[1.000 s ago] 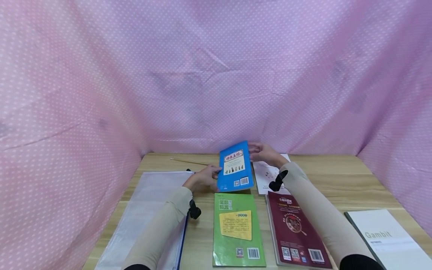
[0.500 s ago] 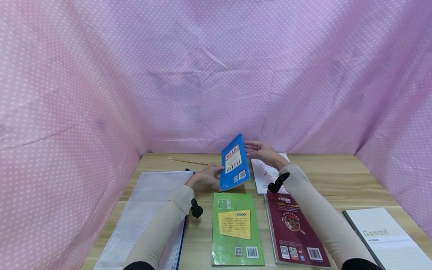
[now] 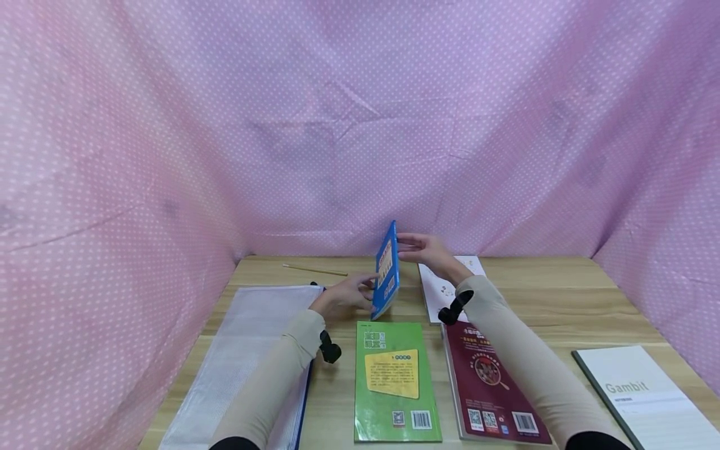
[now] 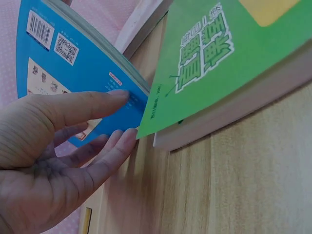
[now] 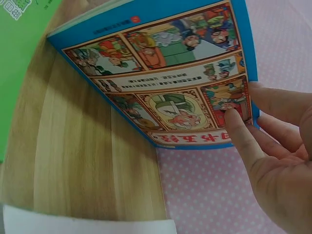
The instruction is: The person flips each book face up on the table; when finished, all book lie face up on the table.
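Pink dotted cloth (image 3: 360, 125) hangs behind a wooden table (image 3: 540, 300). On the table's left lies a whitish, dark-edged folder (image 3: 242, 350), partly under the left sleeve. A maroon book (image 3: 486, 400) and, to its left, a green book (image 3: 397, 381) lie flat at the near side; a notebook marked "Gambit" (image 3: 635, 394) lies at far right. A white booklet (image 3: 439, 290) lies beyond the maroon book, partly covered by the right wrist. The blue book (image 3: 387, 269) stands steeply tilted between the two hands, just beyond the green book. The left hand (image 3: 349, 292) grips its left-hand edge, thumb laid on the barcoded cover. The right hand (image 3: 430, 253) has its fingers extended and apart, tips touching the opposite edge and illustrated cover. A slim pencil (image 3: 315, 270) lies near the table's back edge.
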### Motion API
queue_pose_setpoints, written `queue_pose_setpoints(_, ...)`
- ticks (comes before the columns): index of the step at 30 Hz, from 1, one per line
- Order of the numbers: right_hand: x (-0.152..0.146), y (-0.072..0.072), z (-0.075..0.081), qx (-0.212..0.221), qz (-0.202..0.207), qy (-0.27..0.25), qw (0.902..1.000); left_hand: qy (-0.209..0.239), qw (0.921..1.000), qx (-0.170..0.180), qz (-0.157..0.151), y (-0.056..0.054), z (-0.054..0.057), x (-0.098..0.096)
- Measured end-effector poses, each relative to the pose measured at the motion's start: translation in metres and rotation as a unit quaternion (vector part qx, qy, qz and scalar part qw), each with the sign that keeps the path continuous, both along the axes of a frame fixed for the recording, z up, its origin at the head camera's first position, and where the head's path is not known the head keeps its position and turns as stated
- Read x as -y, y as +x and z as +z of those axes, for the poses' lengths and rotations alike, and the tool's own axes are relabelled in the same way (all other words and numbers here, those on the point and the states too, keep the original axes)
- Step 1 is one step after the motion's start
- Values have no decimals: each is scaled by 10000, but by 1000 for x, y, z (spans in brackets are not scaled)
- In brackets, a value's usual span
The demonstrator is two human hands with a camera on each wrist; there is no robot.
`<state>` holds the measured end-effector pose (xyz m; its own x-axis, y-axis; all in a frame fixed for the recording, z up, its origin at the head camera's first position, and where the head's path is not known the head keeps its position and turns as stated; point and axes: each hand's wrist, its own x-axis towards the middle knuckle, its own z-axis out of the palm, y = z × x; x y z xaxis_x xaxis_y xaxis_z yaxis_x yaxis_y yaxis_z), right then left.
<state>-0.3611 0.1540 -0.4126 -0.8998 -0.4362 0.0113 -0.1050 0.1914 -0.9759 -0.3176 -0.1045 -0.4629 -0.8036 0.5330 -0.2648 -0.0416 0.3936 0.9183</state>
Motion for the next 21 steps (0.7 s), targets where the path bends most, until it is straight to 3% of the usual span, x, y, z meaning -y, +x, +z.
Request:
queue_pose_setpoints(3,6,1,-1,-132,-67,-11,9999,57,9999,-124,44,0,1,2)
queue_pose_setpoints(7,14,3,0,-281,-17,9,9996,429,9990,-37,114,0,4,1)
queue_pose_setpoints(17,32,7,-1,-406,77,-34,9991,1314,9906,-21,383,-8,29,1)
queue_pose_setpoints(21,38,10,-2,-521,68,120,9985,1361,9893,-30,532,-8,37,5)
